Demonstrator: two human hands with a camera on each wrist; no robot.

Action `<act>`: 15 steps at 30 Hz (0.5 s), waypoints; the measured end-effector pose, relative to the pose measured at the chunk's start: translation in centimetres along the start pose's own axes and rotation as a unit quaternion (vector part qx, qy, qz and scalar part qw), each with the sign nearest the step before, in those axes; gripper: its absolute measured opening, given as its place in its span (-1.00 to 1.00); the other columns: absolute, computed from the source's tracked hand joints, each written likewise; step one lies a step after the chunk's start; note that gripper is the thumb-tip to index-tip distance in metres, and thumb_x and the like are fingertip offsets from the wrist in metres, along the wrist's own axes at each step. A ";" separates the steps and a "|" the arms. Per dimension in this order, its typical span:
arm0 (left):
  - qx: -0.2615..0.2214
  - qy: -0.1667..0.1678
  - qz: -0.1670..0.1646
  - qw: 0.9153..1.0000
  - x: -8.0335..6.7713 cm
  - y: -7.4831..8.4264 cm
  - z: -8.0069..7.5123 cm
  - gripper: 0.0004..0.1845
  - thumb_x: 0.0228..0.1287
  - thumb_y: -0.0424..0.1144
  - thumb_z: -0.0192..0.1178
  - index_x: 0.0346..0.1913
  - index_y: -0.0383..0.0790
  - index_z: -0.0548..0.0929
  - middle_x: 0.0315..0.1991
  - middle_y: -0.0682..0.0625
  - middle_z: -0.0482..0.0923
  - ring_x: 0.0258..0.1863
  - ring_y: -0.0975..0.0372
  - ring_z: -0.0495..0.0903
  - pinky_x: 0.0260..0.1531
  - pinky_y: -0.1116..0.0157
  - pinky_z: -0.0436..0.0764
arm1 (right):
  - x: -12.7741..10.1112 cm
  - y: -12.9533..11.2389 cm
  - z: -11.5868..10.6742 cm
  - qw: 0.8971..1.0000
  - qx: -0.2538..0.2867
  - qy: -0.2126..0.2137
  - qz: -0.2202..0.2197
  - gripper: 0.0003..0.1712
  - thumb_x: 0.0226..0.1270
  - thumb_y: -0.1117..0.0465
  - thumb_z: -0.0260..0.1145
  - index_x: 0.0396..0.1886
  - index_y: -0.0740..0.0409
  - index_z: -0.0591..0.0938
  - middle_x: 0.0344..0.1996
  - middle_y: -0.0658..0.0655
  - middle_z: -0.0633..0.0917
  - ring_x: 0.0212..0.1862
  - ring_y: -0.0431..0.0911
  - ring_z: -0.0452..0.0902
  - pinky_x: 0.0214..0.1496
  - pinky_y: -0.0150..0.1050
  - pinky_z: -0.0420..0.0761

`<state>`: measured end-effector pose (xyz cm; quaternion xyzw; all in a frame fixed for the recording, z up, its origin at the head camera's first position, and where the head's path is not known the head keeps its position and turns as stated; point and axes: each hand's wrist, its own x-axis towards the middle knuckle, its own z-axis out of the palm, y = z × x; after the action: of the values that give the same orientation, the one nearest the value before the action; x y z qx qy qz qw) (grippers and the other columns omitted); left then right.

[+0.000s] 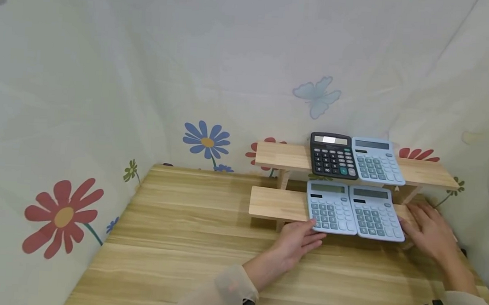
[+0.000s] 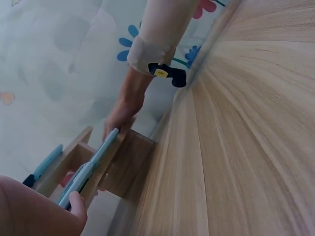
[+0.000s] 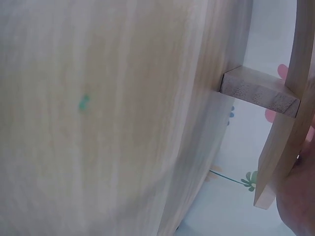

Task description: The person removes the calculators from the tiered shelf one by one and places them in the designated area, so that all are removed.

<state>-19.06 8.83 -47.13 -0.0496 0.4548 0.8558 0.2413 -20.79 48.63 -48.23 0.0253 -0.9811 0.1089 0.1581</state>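
Two light blue calculators, the left one (image 1: 334, 208) and the right one (image 1: 376, 213), lean side by side on the lower tier of a wooden two-tier shelf (image 1: 277, 203). My left hand (image 1: 292, 245) touches the lower left corner of the left calculator, its fingers extended along the bottom edge. At the shelf's right end, my right hand (image 1: 434, 234) rests on the lower board, thumb by the right calculator's side. On the upper tier stand a black calculator (image 1: 332, 158) and another light blue calculator (image 1: 377, 162), touching or nearly so. In the right wrist view, only part of the right hand (image 3: 300, 191) shows beside the board.
The shelf stands on a wood-grain table (image 1: 190, 232) near its back right. Behind it hangs a pale cloth (image 1: 241, 55) printed with flowers and a butterfly. A shelf leg (image 3: 258, 91) reaches down to the tabletop in the right wrist view.
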 end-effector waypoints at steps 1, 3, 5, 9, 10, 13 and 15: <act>0.001 0.000 -0.002 1.000 0.0 -0.1 0.0 -0.64 0.56 -0.21 0.26 0.16 -0.45 0.58 0.00 -0.23 0.74 0.15 -0.06 0.72 0.26 0.06 0.66 | -0.1 0.0 0.0 1.000 -0.001 0.001 -0.001 -0.17 0.61 -0.17 0.12 0.48 0.47 0.36 0.42 0.64 0.29 0.41 0.58 0.15 0.35 0.58 0.19; 0.000 0.001 -0.003 1.000 0.1 -0.1 0.1 -0.64 0.56 -0.21 0.25 0.17 -0.46 0.58 0.00 -0.23 0.74 0.15 -0.06 0.72 0.27 0.06 0.66 | -0.3 0.0 -0.1 1.000 -0.001 0.000 0.000 -0.17 0.60 -0.18 0.12 0.48 0.46 0.36 0.41 0.64 0.30 0.41 0.58 0.16 0.35 0.58 0.20; -0.003 0.001 -0.003 1.000 0.2 -0.1 0.2 -0.63 0.57 -0.21 0.25 0.19 -0.47 0.58 0.01 -0.23 0.74 0.15 -0.06 0.72 0.28 0.05 0.65 | -0.2 0.1 -0.2 1.000 -0.003 -0.001 0.001 -0.16 0.61 -0.19 0.11 0.49 0.45 0.35 0.41 0.64 0.29 0.41 0.58 0.14 0.35 0.58 0.19; -0.008 -0.003 0.000 1.000 0.3 0.1 0.5 -0.60 0.59 -0.19 0.24 0.22 -0.48 0.56 0.02 -0.24 0.74 0.17 -0.07 0.71 0.30 0.02 0.63 | 0.0 0.1 -0.4 1.000 -0.002 0.004 -0.002 -0.17 0.62 -0.18 0.11 0.48 0.45 0.36 0.41 0.64 0.30 0.42 0.58 0.14 0.36 0.57 0.19; -0.009 -0.002 -0.001 1.000 0.3 0.1 0.5 -0.60 0.59 -0.19 0.23 0.22 -0.47 0.57 0.02 -0.24 0.74 0.17 -0.07 0.72 0.31 0.02 0.63 | 0.1 0.2 -0.4 1.000 -0.002 0.005 -0.004 -0.18 0.62 -0.17 0.11 0.48 0.46 0.36 0.41 0.64 0.30 0.41 0.58 0.15 0.36 0.57 0.19; -0.009 0.004 -0.007 1.000 0.1 0.1 0.5 -0.63 0.60 -0.20 0.22 0.21 -0.45 0.58 0.00 -0.24 0.75 0.15 -0.06 0.73 0.30 0.02 0.64 | 0.1 0.2 -0.3 1.000 0.000 0.005 -0.010 -0.20 0.61 -0.15 0.13 0.46 0.46 0.38 0.39 0.65 0.32 0.39 0.59 0.17 0.33 0.57 0.22; -0.008 0.006 -0.013 1.000 0.0 -0.1 0.3 -0.66 0.60 -0.20 0.21 0.20 -0.41 0.61 -0.01 -0.23 0.75 0.11 -0.05 0.74 0.29 0.02 0.65 | 0.0 0.3 -0.1 1.000 0.001 0.005 -0.011 -0.21 0.61 -0.14 0.13 0.45 0.47 0.38 0.38 0.65 0.32 0.38 0.60 0.18 0.32 0.58 0.23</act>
<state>-18.97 9.15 -46.99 -0.0628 0.4492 0.8557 0.2490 -20.75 48.90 -48.23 0.0361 -0.9798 0.1085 0.1642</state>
